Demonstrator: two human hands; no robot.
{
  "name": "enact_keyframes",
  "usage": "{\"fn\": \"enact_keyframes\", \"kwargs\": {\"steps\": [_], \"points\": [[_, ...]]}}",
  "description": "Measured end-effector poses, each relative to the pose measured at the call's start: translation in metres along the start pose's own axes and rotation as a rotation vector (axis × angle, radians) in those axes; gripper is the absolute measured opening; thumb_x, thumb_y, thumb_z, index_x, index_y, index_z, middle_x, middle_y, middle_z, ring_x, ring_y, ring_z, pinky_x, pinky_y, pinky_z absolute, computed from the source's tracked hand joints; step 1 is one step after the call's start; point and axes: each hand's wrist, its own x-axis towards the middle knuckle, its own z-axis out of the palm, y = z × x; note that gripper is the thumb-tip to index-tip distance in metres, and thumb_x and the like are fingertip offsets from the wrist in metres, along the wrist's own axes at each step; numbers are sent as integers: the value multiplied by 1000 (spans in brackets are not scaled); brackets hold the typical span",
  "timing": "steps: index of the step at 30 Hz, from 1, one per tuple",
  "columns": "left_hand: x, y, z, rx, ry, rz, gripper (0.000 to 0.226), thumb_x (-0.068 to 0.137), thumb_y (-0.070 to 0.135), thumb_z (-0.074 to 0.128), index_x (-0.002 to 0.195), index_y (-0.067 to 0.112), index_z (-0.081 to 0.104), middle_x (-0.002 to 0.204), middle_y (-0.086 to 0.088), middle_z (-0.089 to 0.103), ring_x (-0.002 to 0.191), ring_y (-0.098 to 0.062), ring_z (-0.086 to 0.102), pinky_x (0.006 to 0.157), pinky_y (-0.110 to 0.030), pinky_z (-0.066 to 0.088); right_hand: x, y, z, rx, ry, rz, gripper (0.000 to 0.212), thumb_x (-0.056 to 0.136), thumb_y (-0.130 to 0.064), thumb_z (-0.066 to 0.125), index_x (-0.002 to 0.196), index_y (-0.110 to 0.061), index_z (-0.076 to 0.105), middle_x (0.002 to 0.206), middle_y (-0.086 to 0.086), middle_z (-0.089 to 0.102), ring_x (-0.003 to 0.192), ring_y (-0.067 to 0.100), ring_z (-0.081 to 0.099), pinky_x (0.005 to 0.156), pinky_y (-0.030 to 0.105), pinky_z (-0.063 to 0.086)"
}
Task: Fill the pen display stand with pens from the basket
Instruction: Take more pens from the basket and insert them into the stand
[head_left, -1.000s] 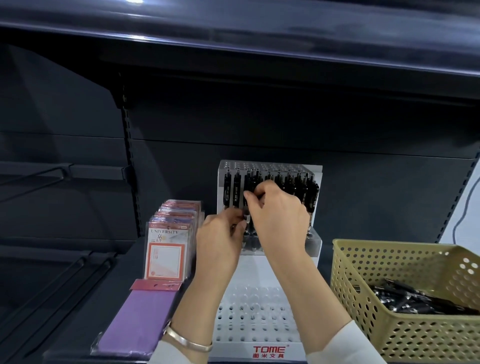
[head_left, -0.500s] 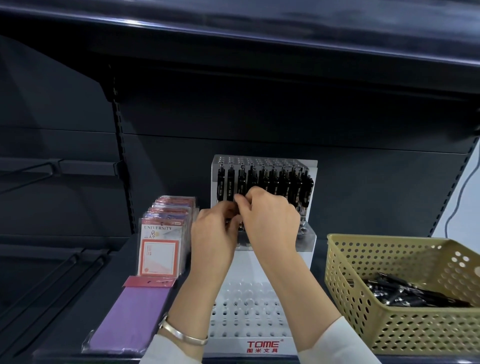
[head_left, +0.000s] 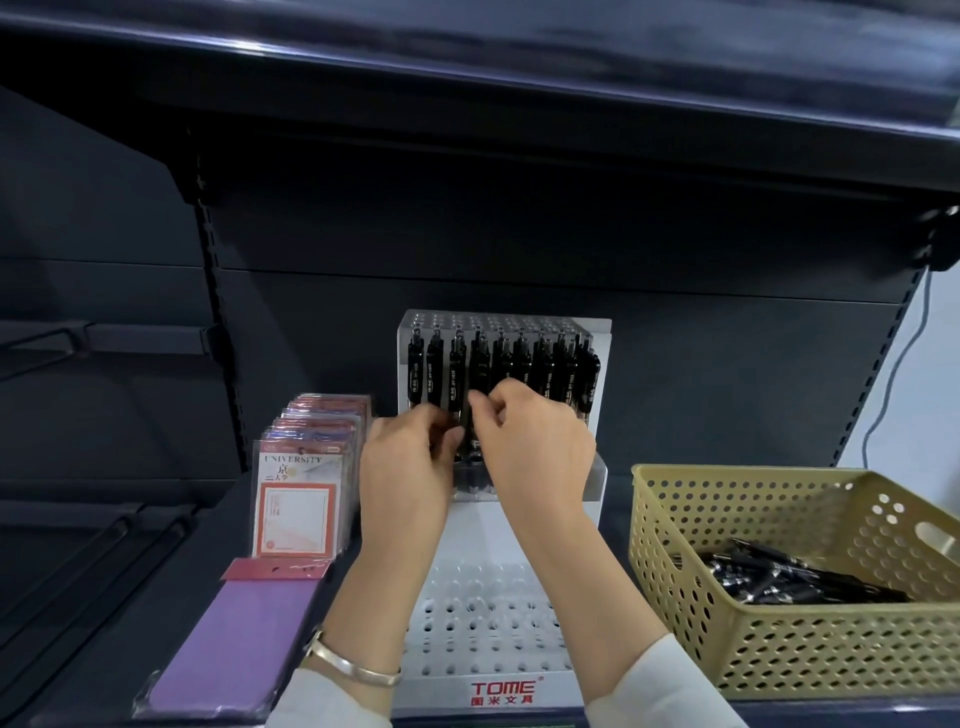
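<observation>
A white stepped pen display stand (head_left: 483, 613) marked TOME stands on the dark shelf. Its back tier holds several upright black pens (head_left: 545, 374); the front tiers show bare holes. My right hand (head_left: 535, 447) pinches a black pen (head_left: 466, 421) in front of the back tier, just above the middle step. My left hand (head_left: 410, 467) is beside it with fingers curled, touching the same pen near its lower part. A tan perforated basket (head_left: 779, 639) at the right holds several loose black pens (head_left: 789, 577).
Packs of notepads labelled UNIVERSITY (head_left: 296, 493) stand left of the stand, with a purple packet (head_left: 234, 644) lying in front of them. An upper shelf (head_left: 467, 67) overhangs. A cable (head_left: 898, 364) hangs at the far right.
Both hands stay together at the back tier, holding the pen. They have shifted slightly left and the camera view has tipped a little.
</observation>
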Motion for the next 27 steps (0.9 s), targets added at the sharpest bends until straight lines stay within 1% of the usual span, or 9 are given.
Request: {"fn": "enact_keyframes", "kwargs": {"steps": [3,6,8,12,19,21,23,25,27], "points": [[0,1,0,-2,2,-6,10,85,17,65,87,8,67,84,-4,63,83,-17,45,67,-24,29,-3,-2,5,15,101,-37,29,96,-42,44,93,-19,61,68,-1,65,63,24,62,53,27,31],[1,2,0,-9,0,-20,9,83,17,67,86,8,67,80,2,50,83,-17,44,69,-24,30,-2,-3,12,-28,254,-54,28,89,-42,51,78,-20,63,48,-5,57,40,19,55,44,20,25],[1,2,0,-9,-7,-18,8,83,16,67,86,8,67,80,3,48,82,-17,43,70,-26,31,-1,-5,13,-105,312,-44,33,85,-44,45,67,-22,61,37,-8,48,29,14,46,41,16,19],[1,0,0,-16,-25,-16,7,82,13,67,86,8,67,82,-1,52,85,-23,49,71,-28,36,-1,-9,12,-241,346,-65,30,78,-43,51,59,-22,59,30,-7,40,23,13,40,47,15,4],[1,0,0,-4,-48,-19,11,83,14,64,91,7,68,89,-9,61,88,-26,51,74,-31,40,1,-12,9,-236,316,-55,31,77,-36,53,50,-21,54,27,-5,36,21,15,34,53,13,-1],[2,0,1,-13,-50,-30,10,84,16,64,90,9,68,89,-8,63,89,-24,50,74,-30,39,-1,-10,9,-254,309,-40,33,84,-34,42,58,-20,56,32,-4,42,27,16,35,50,15,0],[3,-1,1,-21,-49,-40,10,84,17,64,89,10,67,89,-7,63,87,-21,49,72,-27,34,-2,-7,8,-222,146,-57,29,96,-36,35,85,-20,56,54,-2,60,47,19,49,45,21,14],[3,-1,2,-27,-41,-33,10,84,18,65,89,9,67,88,-8,63,86,-21,47,71,-27,33,-1,-2,1,-82,21,-53,25,99,-40,32,107,-23,49,74,-1,67,68,22,61,53,27,28],[2,-1,2,-32,-37,-24,11,85,17,65,91,8,66,89,-8,63,87,-22,48,72,-28,34,-1,0,-9,-63,50,-78,26,99,-41,35,118,-28,47,81,-3,67,75,20,63,57,28,33]]}}
